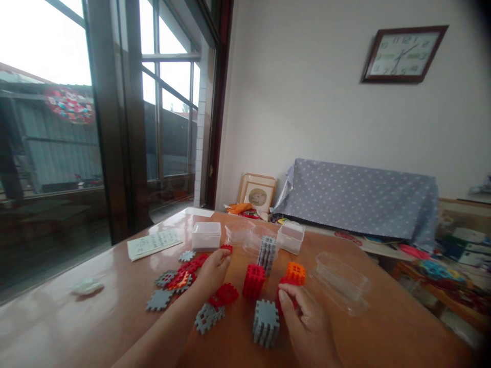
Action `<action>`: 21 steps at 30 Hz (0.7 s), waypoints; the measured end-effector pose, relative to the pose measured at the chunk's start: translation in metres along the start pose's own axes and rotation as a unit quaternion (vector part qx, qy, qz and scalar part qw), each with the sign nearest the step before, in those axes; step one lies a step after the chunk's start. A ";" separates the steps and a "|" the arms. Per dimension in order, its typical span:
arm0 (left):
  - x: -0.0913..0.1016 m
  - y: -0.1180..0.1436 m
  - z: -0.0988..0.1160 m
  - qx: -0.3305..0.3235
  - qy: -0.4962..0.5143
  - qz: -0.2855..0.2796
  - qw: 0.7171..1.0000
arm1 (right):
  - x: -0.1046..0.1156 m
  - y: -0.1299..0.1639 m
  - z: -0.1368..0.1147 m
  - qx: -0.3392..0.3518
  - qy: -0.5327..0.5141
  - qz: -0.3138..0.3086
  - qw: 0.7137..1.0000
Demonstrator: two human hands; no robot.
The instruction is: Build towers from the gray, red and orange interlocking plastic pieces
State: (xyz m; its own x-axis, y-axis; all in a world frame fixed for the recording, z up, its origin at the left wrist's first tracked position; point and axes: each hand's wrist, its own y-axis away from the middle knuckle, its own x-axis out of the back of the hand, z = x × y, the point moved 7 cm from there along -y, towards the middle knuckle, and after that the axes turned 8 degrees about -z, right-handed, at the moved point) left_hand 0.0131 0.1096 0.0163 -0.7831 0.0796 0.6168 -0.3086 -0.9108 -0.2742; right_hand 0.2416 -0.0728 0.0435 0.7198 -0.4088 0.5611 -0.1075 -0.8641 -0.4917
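The right hand (pixel 307 322) runs off the bottom edge, wrist out of sight, and its fingers cover most of a red piece (pixel 286 298), so the shape can't be read. The left hand (pixel 213 271) hides part of the red tiles (pixel 190 270) beneath it. Print on the paper sheet (pixel 154 243) near the table's (pixel 383 332) left edge is too small to read.

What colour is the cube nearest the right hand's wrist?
Grey-blue cube, beside the right hand; head view.
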 end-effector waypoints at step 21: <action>-0.044 -0.070 -0.025 0.057 -0.316 -0.141 0.936 | 0.009 -0.002 -0.013 0.061 0.010 0.037 0.997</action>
State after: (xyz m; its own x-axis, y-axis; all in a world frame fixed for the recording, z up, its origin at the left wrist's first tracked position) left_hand 0.0557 0.1796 -0.0101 -0.1918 0.1006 0.9763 -0.3675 -0.9297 0.0236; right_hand 0.2397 -0.0784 0.0582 0.6988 -0.4771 0.5329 -0.0740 -0.7893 -0.6095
